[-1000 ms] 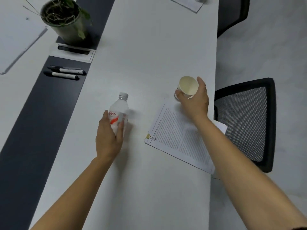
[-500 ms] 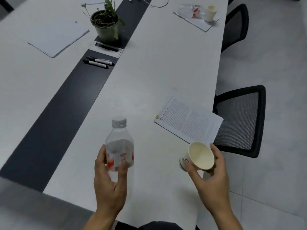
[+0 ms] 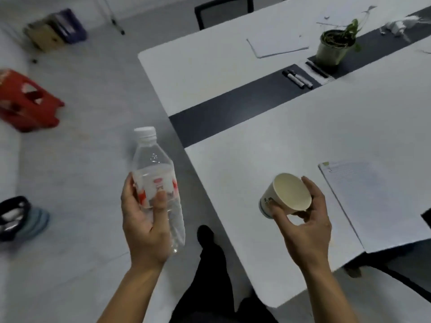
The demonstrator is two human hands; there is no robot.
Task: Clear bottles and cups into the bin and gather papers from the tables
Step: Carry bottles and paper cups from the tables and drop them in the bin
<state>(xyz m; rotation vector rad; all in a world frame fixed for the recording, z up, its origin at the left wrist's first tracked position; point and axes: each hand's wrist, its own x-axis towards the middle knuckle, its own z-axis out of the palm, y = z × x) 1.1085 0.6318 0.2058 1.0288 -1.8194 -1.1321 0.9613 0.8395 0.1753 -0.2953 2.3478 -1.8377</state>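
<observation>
The left hand (image 3: 144, 229) grips a capped water bottle (image 3: 154, 169), cap pointing away; the right hand (image 3: 307, 229) clasps a tilted paper cup (image 3: 291, 192). A possible bin (image 3: 30, 217) sits well left, nearer the left hand.

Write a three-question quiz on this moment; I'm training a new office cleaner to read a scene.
1. What does the left hand grip? A) a stapler B) a capped plastic water bottle C) a mug
2. True or false: the paper cup in the right hand stands upright on the near table.
3. Fill in: the task item lying on the near table is the ____.

Key: 1 B. 2 False: it is held tilted, off the table. 3 printed document.
</observation>
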